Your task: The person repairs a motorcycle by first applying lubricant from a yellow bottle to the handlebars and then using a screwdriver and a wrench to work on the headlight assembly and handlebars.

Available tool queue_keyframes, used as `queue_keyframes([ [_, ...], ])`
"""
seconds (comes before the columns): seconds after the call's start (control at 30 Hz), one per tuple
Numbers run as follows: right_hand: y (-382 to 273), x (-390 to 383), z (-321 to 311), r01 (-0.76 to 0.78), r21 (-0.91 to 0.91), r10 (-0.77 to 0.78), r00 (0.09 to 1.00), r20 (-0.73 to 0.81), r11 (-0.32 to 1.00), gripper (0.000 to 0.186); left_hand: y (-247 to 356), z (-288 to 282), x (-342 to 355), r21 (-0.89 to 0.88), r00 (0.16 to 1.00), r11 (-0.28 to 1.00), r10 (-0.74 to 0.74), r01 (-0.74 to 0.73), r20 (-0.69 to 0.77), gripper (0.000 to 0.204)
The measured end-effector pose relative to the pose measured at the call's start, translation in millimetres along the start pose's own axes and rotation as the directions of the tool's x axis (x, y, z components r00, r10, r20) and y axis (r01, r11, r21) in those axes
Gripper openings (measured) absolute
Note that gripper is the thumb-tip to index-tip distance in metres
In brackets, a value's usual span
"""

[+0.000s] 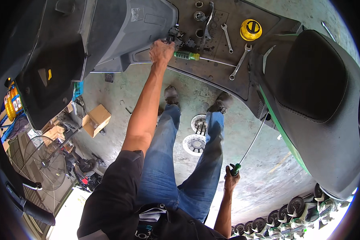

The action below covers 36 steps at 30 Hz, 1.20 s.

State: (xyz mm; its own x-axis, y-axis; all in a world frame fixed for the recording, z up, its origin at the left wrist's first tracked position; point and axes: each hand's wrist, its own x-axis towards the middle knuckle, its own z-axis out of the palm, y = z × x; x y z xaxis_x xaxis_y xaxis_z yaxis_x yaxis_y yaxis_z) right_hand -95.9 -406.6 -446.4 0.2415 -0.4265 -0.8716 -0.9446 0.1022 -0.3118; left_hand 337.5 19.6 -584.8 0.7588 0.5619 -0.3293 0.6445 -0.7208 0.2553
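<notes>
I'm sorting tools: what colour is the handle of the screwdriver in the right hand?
The handle looks green, best seen in the head view.

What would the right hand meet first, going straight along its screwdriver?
Probably the black lower panel beside the green trim, with the screwdriver in the right hand arriving tip-first; any remaining gap is unclear.

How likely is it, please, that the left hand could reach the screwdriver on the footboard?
Probably yes: the screwdriver lies with its handle beside the left hand, and nothing seems to cover it.
</notes>
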Motion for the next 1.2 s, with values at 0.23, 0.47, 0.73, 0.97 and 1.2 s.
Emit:
queue_keyframes([
  [0.23, -6.9, 3.8, 8.2, 0.01, -0.018, -0.01, 1.0, 0.019, 1.0, 0.028, 16.8, 13.7, -10.5, -0.361, 0.985, 0.919, 0.174, -0.157, 0.014, 0.031],
  [0.47, -23.0, -1.3, 14.4, 0.024, -0.064, -0.022, 0.999, 0.04, 0.998, 0.027, -29.3, 37.7, -17.4, -0.721, 0.994, 0.69, -0.107, 0.064, -0.014, 0.038],
  [0.73, -18.6, -33.7, -34.4, 0.219, -0.22, -0.21, 0.976, 0.062, 0.951, 0.026, -82.4, -3.1, -142.9, -0.872, 0.94, 0.357, -0.071, 0.336, 0.333, 0.022],
  [0.97, -91.4, -78.7, -63.8, 0.486, -0.398, -0.391, 0.871, 0.297, 0.778, 0.042, -84.5, -62.7, -248.3, -0.803, 0.86, 0.329, -0.058, 0.497, 0.508, 0.018],
  [1.2, -189.5, -151.1, -72.1, 0.76, -0.314, -0.557, 0.637, 0.533, 0.569, 0.051, -47.6, -173.8, -300.9, -0.784, 0.783, 0.248, 0.126, 0.569, 0.609, 0.022],
])
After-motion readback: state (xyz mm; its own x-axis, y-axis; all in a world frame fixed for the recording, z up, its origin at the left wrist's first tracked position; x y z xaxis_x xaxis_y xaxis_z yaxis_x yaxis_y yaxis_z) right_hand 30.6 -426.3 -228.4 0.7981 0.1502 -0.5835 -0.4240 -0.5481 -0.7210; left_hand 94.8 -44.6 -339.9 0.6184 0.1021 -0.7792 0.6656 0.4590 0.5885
